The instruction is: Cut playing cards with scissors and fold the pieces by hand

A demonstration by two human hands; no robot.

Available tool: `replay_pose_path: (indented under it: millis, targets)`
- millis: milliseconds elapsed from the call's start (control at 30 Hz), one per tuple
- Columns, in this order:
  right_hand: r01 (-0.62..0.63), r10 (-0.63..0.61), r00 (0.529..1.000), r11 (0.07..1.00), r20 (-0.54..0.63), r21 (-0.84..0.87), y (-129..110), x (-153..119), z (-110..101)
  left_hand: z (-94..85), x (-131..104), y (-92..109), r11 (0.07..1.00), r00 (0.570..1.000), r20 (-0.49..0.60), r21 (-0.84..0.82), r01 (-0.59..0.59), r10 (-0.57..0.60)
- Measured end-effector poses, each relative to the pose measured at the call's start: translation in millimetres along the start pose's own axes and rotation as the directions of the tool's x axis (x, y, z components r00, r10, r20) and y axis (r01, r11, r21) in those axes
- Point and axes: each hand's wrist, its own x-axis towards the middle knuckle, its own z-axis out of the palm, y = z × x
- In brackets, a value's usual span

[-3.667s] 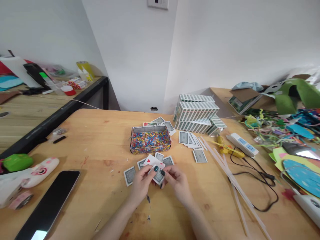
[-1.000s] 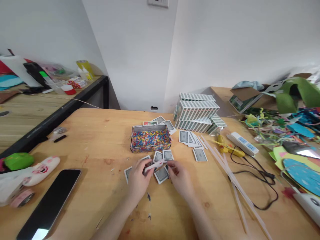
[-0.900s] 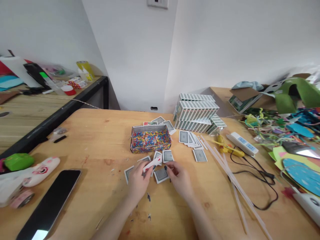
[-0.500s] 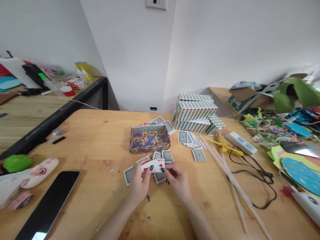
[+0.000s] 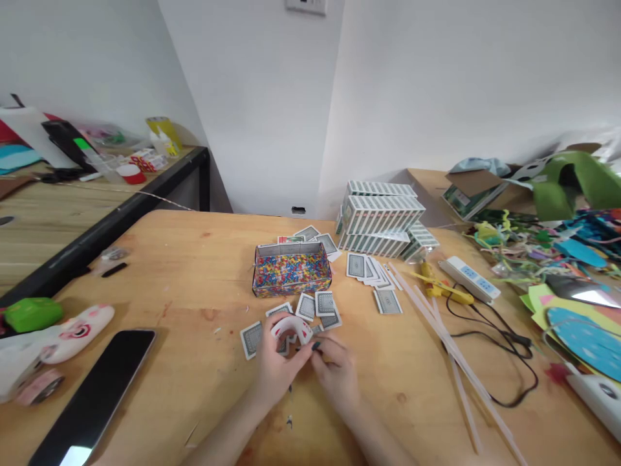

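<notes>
At the left of the wooden tabletop (image 5: 184,349), we see a white toy (image 5: 80,331) with a printed face, and a black smartphone (image 5: 94,395) lies slantwise toward the near left corner. Farther back, near the left edge, we have a short black strip (image 5: 114,270). Right of these, well in from the edges, face-down playing cards (image 5: 251,340) lie loosely around the far side of our hands, some overlapping. Our left hand (image 5: 272,366) has its fingers closed on a bent playing card (image 5: 292,327), arched upward with red marks showing, held over the middle of the near half. Beyond it stands an open patterned box (image 5: 291,289), with more cards (image 5: 307,233) behind it toward the far edge. Our right hand (image 5: 337,375) is just beside the left, its fingers drawn together at the bent card's right end; we cannot tell whether they grip it. Farther right, striped card boxes (image 5: 383,217) are stacked by the far edge, with a fanned row of cards (image 5: 356,266) in front and one separate card (image 5: 387,301) nearer us. Next come long translucent sticks (image 5: 449,343) running toward the near edge, a yellow glue gun (image 5: 453,295) and a white power strip (image 5: 469,279). At the far right we have colorful craft scraps (image 5: 579,249).
</notes>
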Motion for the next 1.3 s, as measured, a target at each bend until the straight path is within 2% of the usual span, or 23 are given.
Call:
replay_pose_path:
  millis: [67, 167, 300, 467, 700, 867, 967, 1033, 1167, 1300]
  targets:
    - [-0.038, 0.038, 0.999, 0.998, 0.009, 0.043, -0.9, 0.9, -0.6, -2.2, -1.2, -0.8, 0.999, 0.999, -0.015, -0.028, 0.038, -0.038]
    - [-0.103, 0.097, 0.994, 0.985, 0.055, 0.14, -1.1, 3.5, -2.8, -7.0, -2.8, -0.6, 0.993, 0.996, 0.059, -0.095, 0.073, -0.068]
    - [-0.193, 0.156, 0.975, 0.95, 0.161, 0.246, 1.7, 9.5, -8.2, -10.4, -3.0, 1.2, 0.993, 0.991, 0.129, -0.109, 0.052, -0.037]
    - [-0.285, 0.212, 0.948, 0.896, 0.238, 0.34, 0.8, 16.4, -14.0, -8.8, -0.7, 9.0, 0.994, 0.984, 0.176, -0.094, 0.057, -0.039]
    - [-0.496, 0.308, 0.84, 0.77, 0.447, 0.401, -5.7, 14.3, -12.8, -10.8, 0.7, 19.1, 0.985, 0.94, 0.333, -0.124, 0.123, -0.076]
    - [-0.506, 0.339, 0.845, 0.756, 0.413, 0.416, -4.9, 14.1, -12.6, -10.4, 0.7, 18.8, 0.989, 0.928, 0.372, -0.119, 0.084, -0.034]
    - [-0.5, 0.341, 0.856, 0.738, 0.39, 0.453, -3.5, 14.7, -12.4, -9.9, 0.9, 15.0, 0.986, 0.927, 0.365, -0.1, 0.131, -0.087]
    - [-0.497, 0.363, 0.863, 0.735, 0.352, 0.461, -2.1, 15.0, -12.2, -9.5, 2.1, 10.4, 0.987, 0.941, 0.315, -0.068, 0.149, -0.12]
    - [-0.498, 0.428, 0.867, 0.759, 0.255, 0.42, 2.4, 15.0, -11.6, -8.0, 6.5, 1.0, 0.992, 0.977, 0.183, -0.031, 0.12, -0.113]
    - [-0.493, 0.445, 0.87, 0.785, 0.213, 0.375, 6.5, 13.9, -10.4, -8.3, 10.9, -1.4, 0.994, 0.985, 0.133, 0.011, 0.105, -0.106]
